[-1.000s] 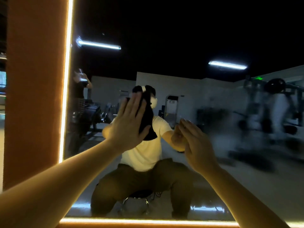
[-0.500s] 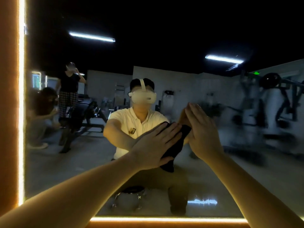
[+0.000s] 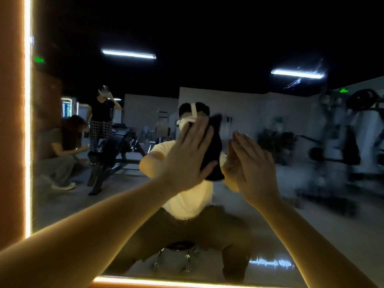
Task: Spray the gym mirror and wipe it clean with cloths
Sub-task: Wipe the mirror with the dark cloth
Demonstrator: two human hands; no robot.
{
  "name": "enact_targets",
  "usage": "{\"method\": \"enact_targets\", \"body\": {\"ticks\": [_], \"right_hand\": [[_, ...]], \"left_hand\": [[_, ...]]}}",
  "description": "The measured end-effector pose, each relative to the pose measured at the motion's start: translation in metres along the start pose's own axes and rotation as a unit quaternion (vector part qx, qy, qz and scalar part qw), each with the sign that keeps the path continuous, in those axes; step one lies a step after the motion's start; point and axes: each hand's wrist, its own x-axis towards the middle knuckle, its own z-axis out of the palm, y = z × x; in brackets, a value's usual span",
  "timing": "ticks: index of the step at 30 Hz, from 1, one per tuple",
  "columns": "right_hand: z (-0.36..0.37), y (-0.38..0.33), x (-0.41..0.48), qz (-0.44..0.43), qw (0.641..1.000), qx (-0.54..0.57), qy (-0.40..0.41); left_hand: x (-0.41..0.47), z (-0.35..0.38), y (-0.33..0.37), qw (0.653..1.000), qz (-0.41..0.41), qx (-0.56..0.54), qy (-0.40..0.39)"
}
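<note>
Black cloth (image 3: 212,150) is pressed to the mirror (image 3: 311,225) by the left hand (image 3: 187,161), fingers straight. Right hand (image 3: 251,169), just right, touches the mirror with straight fingers.

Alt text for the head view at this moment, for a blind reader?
The left hand presses a dark cloth flat against a gym mirror with a glowing frame, while the right hand lies open on the glass beside it. The reflection shows the wearer seated on a stool, two other people at left and hazy machines at right.
</note>
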Motion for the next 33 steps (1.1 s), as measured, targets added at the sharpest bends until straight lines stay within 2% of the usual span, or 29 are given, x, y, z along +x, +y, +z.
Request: {"method": "enact_targets", "body": {"ticks": [4, 7, 10, 13, 16, 18, 20, 23, 26, 28, 30, 33], "right_hand": [[0.001, -0.002, -0.002, 0.013, 1.000, 0.021, 0.002], [0.002, -0.006, -0.003, 0.016, 1.000, 0.027, 0.002], [0.006, -0.013, -0.004, 0.039, 0.999, 0.033, 0.012], [0.012, -0.019, -0.005, 0.057, 0.998, 0.030, 0.015], [0.014, -0.017, -0.006, 0.065, 0.997, 0.040, 0.010], [0.012, -0.013, -0.006, 0.060, 0.997, 0.048, 0.006], [0.010, -0.010, -0.005, 0.057, 0.996, 0.072, 0.003], [0.012, -0.003, -0.005, 0.063, 0.992, 0.110, 0.002], [0.013, 0.003, -0.015, 0.071, 0.989, 0.131, -0.013], [0.010, 0.002, -0.023, 0.053, 0.992, 0.115, -0.023], [0.011, -0.004, -0.027, 0.030, 0.995, 0.097, -0.020], [0.023, -0.025, -0.027, 0.056, 0.998, 0.040, 0.010]], "left_hand": [[-0.066, 0.024, 0.042, 0.980, 0.177, 0.013, -0.093], [-0.102, 0.023, 0.017, 0.959, 0.257, 0.032, -0.119], [-0.090, 0.000, -0.039, 0.977, 0.184, 0.064, -0.089], [-0.040, -0.030, -0.088, 0.994, 0.015, 0.108, -0.031], [0.013, -0.044, -0.102, 0.984, -0.167, 0.060, 0.011], [0.035, -0.041, -0.086, 0.972, -0.228, 0.037, 0.034], [0.040, -0.031, -0.055, 0.982, -0.187, 0.019, 0.031], [0.014, -0.006, 0.015, 0.998, 0.001, -0.051, -0.027], [-0.025, 0.017, 0.048, 0.991, 0.102, 0.005, -0.083], [-0.034, 0.017, 0.027, 0.988, 0.127, 0.042, -0.081], [-0.041, 0.005, -0.013, 0.987, 0.116, 0.074, -0.078], [-0.064, -0.018, -0.084, 0.993, -0.006, 0.096, -0.069]]}}
